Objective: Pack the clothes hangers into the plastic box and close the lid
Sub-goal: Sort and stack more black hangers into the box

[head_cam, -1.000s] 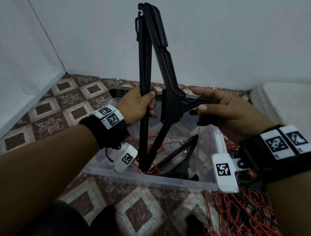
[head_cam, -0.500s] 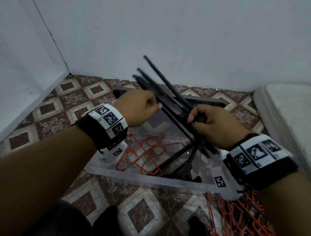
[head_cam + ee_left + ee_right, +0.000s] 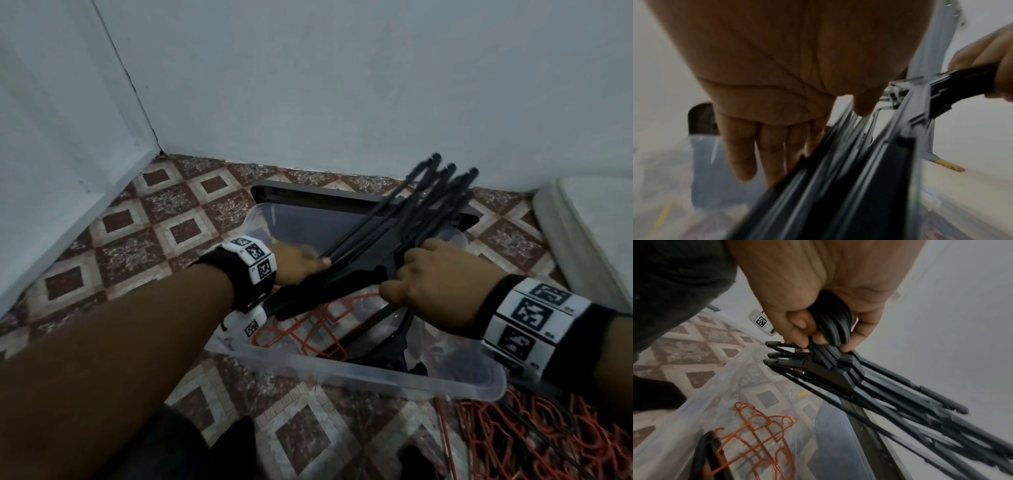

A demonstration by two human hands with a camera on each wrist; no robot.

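Observation:
A bundle of black hangers [image 3: 394,240] lies slanted over the clear plastic box [image 3: 342,371], its arm tips pointing to the far right. My right hand [image 3: 421,277] grips the bundle at the hooks; in the right wrist view its fingers [image 3: 797,337] curl round them. My left hand [image 3: 301,263] rests against the bundle's near-left arms with straight fingers [image 3: 764,146] and the thumb on the other side. Orange hangers [image 3: 308,325] and a few black ones [image 3: 394,335] lie inside the box. A dark lid [image 3: 308,195] lies behind it.
A pile of orange hangers [image 3: 531,438] lies on the tiled floor at the near right. A white cushion-like object [image 3: 589,233] sits at the right. White walls meet in a corner at the far left, close behind the box.
The black bundle stood upright a second ago. Both hands have swung it down and to the right, so it now lies low across the box. My left hand has loosened from a grip to straight fingers.

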